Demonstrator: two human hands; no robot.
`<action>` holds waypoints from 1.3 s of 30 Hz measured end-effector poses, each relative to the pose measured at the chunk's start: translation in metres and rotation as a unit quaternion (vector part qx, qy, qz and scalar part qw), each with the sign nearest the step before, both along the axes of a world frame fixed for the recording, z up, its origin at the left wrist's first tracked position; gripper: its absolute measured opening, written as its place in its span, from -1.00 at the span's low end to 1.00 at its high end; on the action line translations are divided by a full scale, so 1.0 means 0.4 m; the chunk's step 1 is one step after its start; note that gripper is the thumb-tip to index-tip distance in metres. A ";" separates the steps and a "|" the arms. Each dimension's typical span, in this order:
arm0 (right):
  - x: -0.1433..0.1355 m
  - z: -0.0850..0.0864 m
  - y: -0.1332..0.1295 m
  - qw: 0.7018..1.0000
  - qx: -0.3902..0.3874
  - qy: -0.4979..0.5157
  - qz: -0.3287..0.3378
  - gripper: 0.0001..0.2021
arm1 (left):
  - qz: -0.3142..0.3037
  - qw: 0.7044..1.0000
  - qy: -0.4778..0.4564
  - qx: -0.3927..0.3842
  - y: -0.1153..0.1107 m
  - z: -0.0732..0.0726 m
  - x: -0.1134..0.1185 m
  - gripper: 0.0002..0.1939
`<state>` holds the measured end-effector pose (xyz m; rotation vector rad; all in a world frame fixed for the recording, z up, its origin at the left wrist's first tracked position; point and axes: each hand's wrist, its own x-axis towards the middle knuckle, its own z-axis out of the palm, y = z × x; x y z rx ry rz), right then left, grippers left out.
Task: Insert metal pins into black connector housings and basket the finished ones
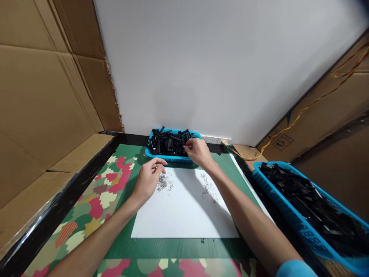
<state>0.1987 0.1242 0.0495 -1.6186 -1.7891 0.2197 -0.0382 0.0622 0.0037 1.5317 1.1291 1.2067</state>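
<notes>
My right hand (198, 151) reaches over the right part of a blue basket (173, 157) filled with black plastic parts (170, 143). Its fingers are pinched together, and whatever they hold is too small to make out. My left hand (149, 176) is above the upper left edge of a white sheet (184, 219), its fingers curled with thumb and index near each other; whether it holds anything is unclear. Just beside it lies a pile of small silvery pieces (165, 184). More such pieces (210, 188) are scattered on the sheet's right side.
On the right stands a larger blue basket (294, 215) with black parts. Cardboard walls (43, 100) flank both sides, and a white wall (184, 69) rises behind. A power strip (215, 140) and yellow cable (296, 125) sit at the back right.
</notes>
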 end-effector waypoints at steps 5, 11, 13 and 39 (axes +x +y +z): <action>0.005 0.034 -0.070 0.995 0.037 0.096 0.018 -0.72 | -0.051 0.999 -0.011 -0.016 -0.019 0.006 0.013 -0.69; -0.024 -0.026 -0.214 0.964 -0.020 0.249 0.094 -0.66 | -0.183 0.982 -0.025 -0.038 -0.066 0.018 0.039 -0.47; -0.031 -0.053 -0.252 0.940 -0.060 0.316 0.114 -0.67 | -0.197 0.980 -0.001 -0.027 -0.080 0.018 0.049 -0.47; 0.156 -0.063 -0.338 0.944 -0.222 -0.020 0.243 -0.89 | -0.198 0.914 -0.145 -0.323 -0.109 0.024 0.081 -0.35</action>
